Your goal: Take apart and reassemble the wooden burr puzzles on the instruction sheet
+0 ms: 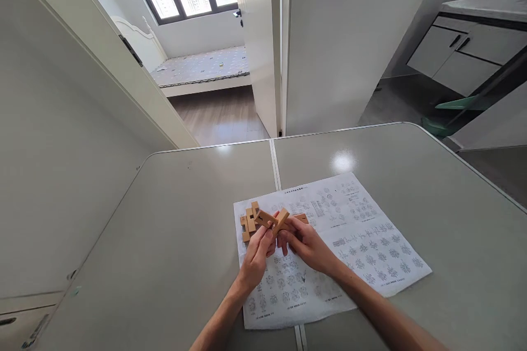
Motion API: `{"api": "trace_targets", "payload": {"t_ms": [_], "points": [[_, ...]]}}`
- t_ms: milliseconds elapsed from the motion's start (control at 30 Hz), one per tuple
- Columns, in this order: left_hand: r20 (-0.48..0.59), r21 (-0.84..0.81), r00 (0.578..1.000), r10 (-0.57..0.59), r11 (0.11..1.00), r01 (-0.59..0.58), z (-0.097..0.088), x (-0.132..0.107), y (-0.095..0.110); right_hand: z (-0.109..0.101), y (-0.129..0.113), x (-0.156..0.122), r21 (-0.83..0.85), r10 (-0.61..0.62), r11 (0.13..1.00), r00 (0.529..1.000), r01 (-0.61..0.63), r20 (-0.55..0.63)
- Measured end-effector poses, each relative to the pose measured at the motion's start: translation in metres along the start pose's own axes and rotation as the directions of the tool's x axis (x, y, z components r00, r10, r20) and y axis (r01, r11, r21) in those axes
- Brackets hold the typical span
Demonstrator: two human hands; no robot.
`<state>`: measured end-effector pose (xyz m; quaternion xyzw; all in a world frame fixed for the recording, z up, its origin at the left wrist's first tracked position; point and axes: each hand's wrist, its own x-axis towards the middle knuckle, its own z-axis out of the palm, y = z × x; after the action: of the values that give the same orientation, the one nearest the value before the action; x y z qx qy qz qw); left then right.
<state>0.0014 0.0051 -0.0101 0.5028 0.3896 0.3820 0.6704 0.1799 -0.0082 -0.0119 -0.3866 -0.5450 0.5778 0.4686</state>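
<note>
Over the printed sheet [387, 247], my left hand [256, 256] is closed on a notched wooden block [263, 218] that bears a dark mark. Another wooden block [282, 220] stands up at a slant between my hands and crosses the first one. My right hand [307, 242] has its fingers closed about the crossing blocks, and a reddish-brown block end [302, 218] shows beyond them. Where the blocks meet is partly covered by my fingers. Just left of them, several loose wooden blocks [249, 224] lie in a cluster on the sheet.
The sheet, printed with small diagrams, lies on a grey table [185, 241] with a metal-trimmed edge and a seam down its middle. Beyond the table are an open door [259, 38] and a bed [206, 68]. A white cabinet [465, 49] stands at the right.
</note>
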Motion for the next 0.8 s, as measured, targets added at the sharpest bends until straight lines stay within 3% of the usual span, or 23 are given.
{"api": "trace_targets", "payload": {"t_ms": [200,400,533,667,800], "points": [[0.064,0.032,0.997,0.044,0.998,-0.046,0.0,0.0,0.011,-0.006,-0.007,0.003,0.258,0.1,0.959,0.993,-0.113,0.063],[-0.08,0.076,0.993,0.084,0.994,-0.078,0.005,0.001,0.01,-0.012,-0.004,0.003,0.545,0.206,0.791,0.96,-0.278,0.191],[-0.133,0.161,0.976,0.173,0.975,-0.151,0.005,0.0,0.015,-0.016,-0.007,0.002,0.608,0.246,0.704,0.929,-0.367,0.276],[0.023,0.262,0.95,0.311,0.915,-0.306,0.002,-0.001,0.02,-0.021,-0.007,0.0,0.574,0.287,0.665,0.873,-0.478,0.395],[0.185,0.194,0.93,0.318,0.916,-0.351,0.002,0.0,0.021,-0.023,0.003,-0.001,0.544,0.288,0.626,0.813,-0.559,0.505]]}}
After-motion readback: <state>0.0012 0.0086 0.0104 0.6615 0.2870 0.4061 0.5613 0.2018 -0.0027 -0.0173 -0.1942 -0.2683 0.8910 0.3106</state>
